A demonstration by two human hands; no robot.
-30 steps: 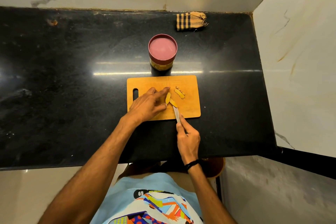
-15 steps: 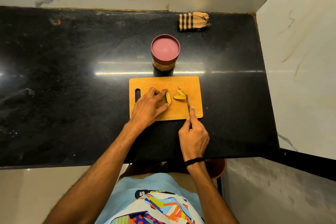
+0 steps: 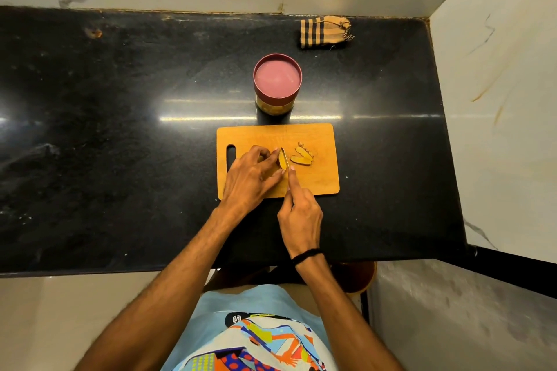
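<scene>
A wooden cutting board [image 3: 319, 181] lies on the black counter. My left hand [image 3: 251, 178] pinches a yellow piece of food [image 3: 282, 161] on the board between thumb and fingertips. My right hand [image 3: 300, 211] grips a small knife [image 3: 284, 156], index finger stretched along its spine, with the blade set against the right side of that piece. Two or three cut yellow slices [image 3: 302, 156] lie just to the right of the blade.
A jar with a dark red lid [image 3: 277, 80] stands right behind the board. A folded striped cloth [image 3: 325, 31] lies at the back near the wall. White walls close the counter [image 3: 120, 129] at the back and right. Its front edge runs below my wrists.
My right hand has brought the knife back left from the cut slices and set the blade against the piece my left hand holds. The newly cut slice now lies with the others.
</scene>
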